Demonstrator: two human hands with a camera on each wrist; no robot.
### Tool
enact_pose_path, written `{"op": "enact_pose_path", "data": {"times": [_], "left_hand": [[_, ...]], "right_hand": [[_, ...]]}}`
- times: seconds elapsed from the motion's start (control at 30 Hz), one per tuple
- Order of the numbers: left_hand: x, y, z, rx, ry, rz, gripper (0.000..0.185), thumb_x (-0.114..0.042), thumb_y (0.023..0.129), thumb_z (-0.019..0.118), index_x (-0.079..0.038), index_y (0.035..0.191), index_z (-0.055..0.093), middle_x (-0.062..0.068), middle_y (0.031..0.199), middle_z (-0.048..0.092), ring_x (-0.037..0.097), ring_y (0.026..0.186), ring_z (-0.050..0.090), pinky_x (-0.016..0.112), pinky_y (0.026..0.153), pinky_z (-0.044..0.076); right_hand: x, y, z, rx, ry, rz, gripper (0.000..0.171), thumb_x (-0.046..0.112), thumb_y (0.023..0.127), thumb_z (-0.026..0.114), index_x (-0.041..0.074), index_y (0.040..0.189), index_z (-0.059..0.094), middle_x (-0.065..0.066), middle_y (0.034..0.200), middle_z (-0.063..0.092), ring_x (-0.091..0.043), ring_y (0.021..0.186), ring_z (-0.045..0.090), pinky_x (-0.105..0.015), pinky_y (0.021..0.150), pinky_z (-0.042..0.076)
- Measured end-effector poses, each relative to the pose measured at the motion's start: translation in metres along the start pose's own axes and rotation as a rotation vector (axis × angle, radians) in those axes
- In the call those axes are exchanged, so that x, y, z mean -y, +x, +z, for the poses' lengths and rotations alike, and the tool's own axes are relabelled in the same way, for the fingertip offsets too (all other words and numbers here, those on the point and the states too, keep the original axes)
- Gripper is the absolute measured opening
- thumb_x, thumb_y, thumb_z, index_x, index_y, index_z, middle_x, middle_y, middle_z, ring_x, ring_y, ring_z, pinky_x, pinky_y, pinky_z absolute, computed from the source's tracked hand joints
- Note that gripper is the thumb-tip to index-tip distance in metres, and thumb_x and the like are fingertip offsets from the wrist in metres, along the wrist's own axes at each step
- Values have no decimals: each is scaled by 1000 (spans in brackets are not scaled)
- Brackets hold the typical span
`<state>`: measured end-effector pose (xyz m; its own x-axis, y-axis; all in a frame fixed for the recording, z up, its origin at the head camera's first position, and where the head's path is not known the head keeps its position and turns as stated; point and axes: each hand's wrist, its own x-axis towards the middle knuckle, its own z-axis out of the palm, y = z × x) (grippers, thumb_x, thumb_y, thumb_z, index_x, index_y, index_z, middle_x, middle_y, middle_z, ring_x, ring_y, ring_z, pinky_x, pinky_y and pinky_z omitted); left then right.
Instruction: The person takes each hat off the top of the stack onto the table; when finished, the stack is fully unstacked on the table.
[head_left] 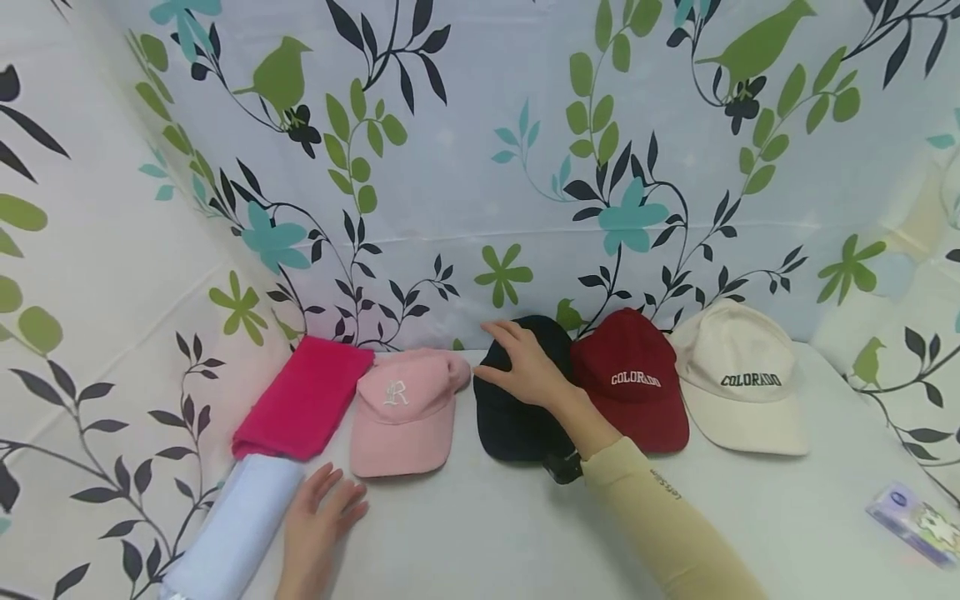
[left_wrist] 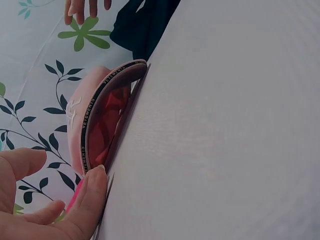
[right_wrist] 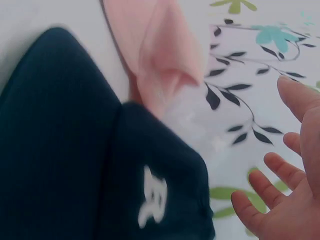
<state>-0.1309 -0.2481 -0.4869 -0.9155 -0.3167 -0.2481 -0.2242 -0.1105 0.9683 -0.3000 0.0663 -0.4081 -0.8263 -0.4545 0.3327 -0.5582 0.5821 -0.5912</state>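
My right hand [head_left: 525,362] is over a dark cap [head_left: 517,437], its fingers spread and loosely bent with nothing gripped. In the right wrist view the dark cap [right_wrist: 162,135] shows a white letter on its front, and the fingers stand apart from it. Down at the left, my left hand [head_left: 318,521] is just below a pink cap [head_left: 405,417] with a white emblem, fingers relaxed and holding nothing. The left wrist view looks into the pink cap [left_wrist: 80,125] from its brim side; a fingertip overlaps its edge, and I cannot tell whether they touch.
Right of the dark cap lie a dark red cap [head_left: 630,392] and a cream cap [head_left: 742,392], both lettered COLORADO. A folded pink cloth [head_left: 303,400] and a light blue cloth [head_left: 236,525] line the left side. A small purple package [head_left: 915,525] sits far right. Patterned fabric [head_left: 450,183] hangs behind.
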Motion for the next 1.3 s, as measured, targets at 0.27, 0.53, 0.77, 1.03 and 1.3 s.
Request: {"op": "enact_pose_path", "data": {"times": [0.27, 0.53, 0.77, 1.03, 1.3], "left_hand": [[0, 4, 4, 25, -5, 19, 75, -11, 104, 56, -1, 160, 9, 27, 158, 24, 2, 97, 65, 30, 92, 55], [1, 9, 9, 14, 33, -10, 76, -17, 104, 57, -4, 161, 8, 26, 160, 23, 0, 99, 62, 28, 93, 54], [2, 15, 16, -43, 41, -31, 76, -20, 103, 61, -5, 161, 14, 25, 161, 23, 24, 122, 58, 26, 91, 55], [2, 16, 21, -88, 40, 1, 72, -9, 100, 63, 0, 158, 23, 26, 158, 28, 7, 102, 64, 25, 89, 55], [1, 15, 24, -114, 36, 10, 65, -4, 98, 64, 4, 154, 31, 26, 156, 31, 11, 106, 61, 23, 90, 54]], "right_hand": [[5, 20, 34, 28, 83, 30, 64, 25, 97, 70, 8, 152, 42, -16, 152, 41, -36, 140, 36, -53, 113, 35], [2, 30, 58, 73, 155, 120, 65, 31, 97, 69, 8, 152, 42, -12, 151, 44, -31, 128, 51, -43, 102, 48], [6, 39, 68, 98, 236, 159, 62, 27, 98, 67, 5, 152, 42, -16, 146, 50, -33, 124, 56, -42, 99, 51], [8, 45, 83, 126, 225, 208, 55, 23, 98, 64, 1, 146, 48, -16, 128, 61, -26, 114, 60, -35, 94, 53], [10, 46, 90, 105, 193, 255, 53, 22, 99, 66, 1, 145, 50, -10, 112, 67, -18, 95, 62, -30, 82, 55]]}}
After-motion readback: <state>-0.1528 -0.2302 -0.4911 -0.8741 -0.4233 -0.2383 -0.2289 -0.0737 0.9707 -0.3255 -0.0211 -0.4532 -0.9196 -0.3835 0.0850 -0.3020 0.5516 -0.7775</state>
